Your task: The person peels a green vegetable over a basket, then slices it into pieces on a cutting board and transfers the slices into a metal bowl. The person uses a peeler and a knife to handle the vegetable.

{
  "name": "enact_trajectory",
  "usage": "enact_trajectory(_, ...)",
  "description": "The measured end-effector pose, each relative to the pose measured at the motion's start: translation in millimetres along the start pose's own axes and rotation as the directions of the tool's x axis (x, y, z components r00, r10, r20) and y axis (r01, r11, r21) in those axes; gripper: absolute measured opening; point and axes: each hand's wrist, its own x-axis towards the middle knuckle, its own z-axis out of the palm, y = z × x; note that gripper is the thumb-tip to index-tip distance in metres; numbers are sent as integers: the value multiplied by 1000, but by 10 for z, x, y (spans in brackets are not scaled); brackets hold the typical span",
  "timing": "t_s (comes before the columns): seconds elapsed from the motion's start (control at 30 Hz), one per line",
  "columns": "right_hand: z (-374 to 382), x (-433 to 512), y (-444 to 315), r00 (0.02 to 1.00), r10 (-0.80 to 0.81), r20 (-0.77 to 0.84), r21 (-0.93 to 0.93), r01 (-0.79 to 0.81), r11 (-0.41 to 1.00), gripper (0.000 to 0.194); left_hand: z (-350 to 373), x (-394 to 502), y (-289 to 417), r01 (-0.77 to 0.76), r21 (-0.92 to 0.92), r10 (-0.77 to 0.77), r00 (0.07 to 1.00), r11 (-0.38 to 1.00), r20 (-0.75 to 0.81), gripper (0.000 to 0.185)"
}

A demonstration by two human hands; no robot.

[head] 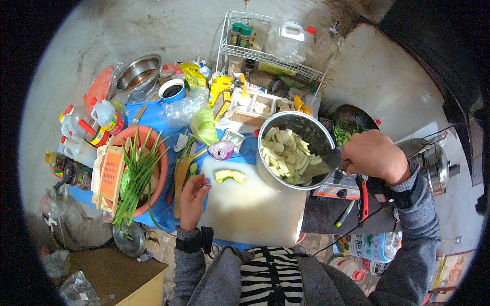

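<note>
My right hand (369,157) grips a kitchen knife with a broad grey blade (324,165), perhaps a cleaver, its handle hidden in the fist. The blade reaches over the rim of a metal pot (264,168). Pale green vegetable slices (285,151) fill the left and lower part of that pot. Over the left edge of the white cutting board (249,214) is my left hand (194,199), fingers half curled, with nothing evident in it. A curved pale green vegetable piece (229,176) lies on the board's upper part.
Left of the board stands a red basin (162,168) with green onions (134,179) and an orange grater (110,181) across it. A halved onion (221,150) and cabbage (204,124) lie behind the board. To the right are a wok (354,114), red-handled tool (363,199) and cord (346,241).
</note>
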Motion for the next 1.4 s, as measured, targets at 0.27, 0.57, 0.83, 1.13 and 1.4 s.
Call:
enact_trajectory(0.27, 189, 505, -146, 990, -105, -93, -44, 101, 994, 26, -11, 24, 43, -8, 2, 8, 1000, 1000, 2, 31)
enact_trajectory(0.57, 326, 636, 43, 959, 44, -281, 47, -32, 998, 19, 545, 511, 752, -250, -10, 246, 944, 968, 220, 31)
enact_trajectory(0.83, 847, 437, 26, 986, -8, -168, 217, 45, 975, 18, 1436, 995, 1018, -453, 235, 199, 721, 860, 664, 35)
enact_trajectory(1.13, 667, -391, -59, 953, 29, -301, 170, 24, 985, 18, 2168, 1136, 835, -860, 51, 295, 229, 508, 928, 35)
enact_trajectory(1.4, 574, -980, 90, 898, 233, -374, 303, -119, 946, 20, 2027, 1393, 694, -858, 453, -250, 396, 241, 883, 32)
